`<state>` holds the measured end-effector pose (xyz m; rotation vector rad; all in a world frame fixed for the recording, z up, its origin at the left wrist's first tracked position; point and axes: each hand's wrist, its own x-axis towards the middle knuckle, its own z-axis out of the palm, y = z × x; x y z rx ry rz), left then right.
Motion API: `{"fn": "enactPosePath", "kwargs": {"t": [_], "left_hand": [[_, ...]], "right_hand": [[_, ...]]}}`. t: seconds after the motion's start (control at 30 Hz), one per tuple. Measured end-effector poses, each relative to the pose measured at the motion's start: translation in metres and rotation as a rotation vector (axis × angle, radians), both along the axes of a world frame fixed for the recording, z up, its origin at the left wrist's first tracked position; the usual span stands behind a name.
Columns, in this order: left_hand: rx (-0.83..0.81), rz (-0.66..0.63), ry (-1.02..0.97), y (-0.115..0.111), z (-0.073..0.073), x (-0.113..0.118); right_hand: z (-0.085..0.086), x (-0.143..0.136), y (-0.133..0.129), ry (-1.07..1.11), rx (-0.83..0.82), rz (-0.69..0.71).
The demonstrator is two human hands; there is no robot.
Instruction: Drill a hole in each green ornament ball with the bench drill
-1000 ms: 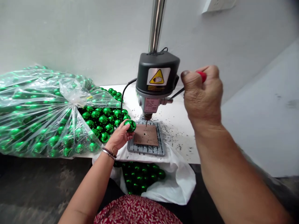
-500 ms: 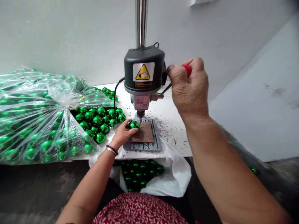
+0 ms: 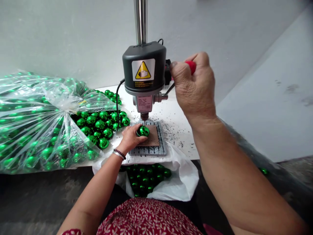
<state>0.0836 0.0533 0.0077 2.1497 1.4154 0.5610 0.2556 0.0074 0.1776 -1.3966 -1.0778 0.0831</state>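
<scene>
A shiny green ball (image 3: 143, 131) is held between the thumb and fingers of my left hand (image 3: 131, 137). The ball sits over the brown board (image 3: 154, 137) on the grey base plate (image 3: 162, 150), right under the bit of a small drill press (image 3: 144, 70). Whether the bit touches the ball I cannot tell. My right hand (image 3: 195, 85) is wrapped round the red-knobbed lever (image 3: 191, 67) at the machine's right side; most of the lever's grip is hidden by the fingers.
Left on the white table (image 3: 182, 125) lies a clear plastic bag (image 3: 44, 130) full of green balls, with loose green balls (image 3: 99, 124) beside it. Dark shavings surround the base. Below the table edge, a white bag (image 3: 183, 182) holds more green balls. A black cord (image 3: 118, 98) hangs left of the drill.
My left hand has brought the green ball rightward over the board to beneath the drill bit. My right hand keeps its hold on the lever. The whole view has shifted slightly.
</scene>
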Motion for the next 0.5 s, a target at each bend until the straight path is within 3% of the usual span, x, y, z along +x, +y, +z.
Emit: {"fn": "enactPosePath", "kwargs": {"t": [0.1,0.27,0.5], "left_hand": [[0.034,-0.035,0.068,-0.005,0.003,0.002],[-0.045,-0.109,-0.053,-0.005,-0.003,0.001],[-0.108,-0.028,-0.1,-0.006,-0.007,0.006]], "right_hand": [[-0.003,0.003,0.001,-0.014,0.027,0.025],[-0.013,0.011,0.004,-0.088,0.101,0.065],[-0.017,0.009,-0.001,-0.114,0.101,0.028]]}}
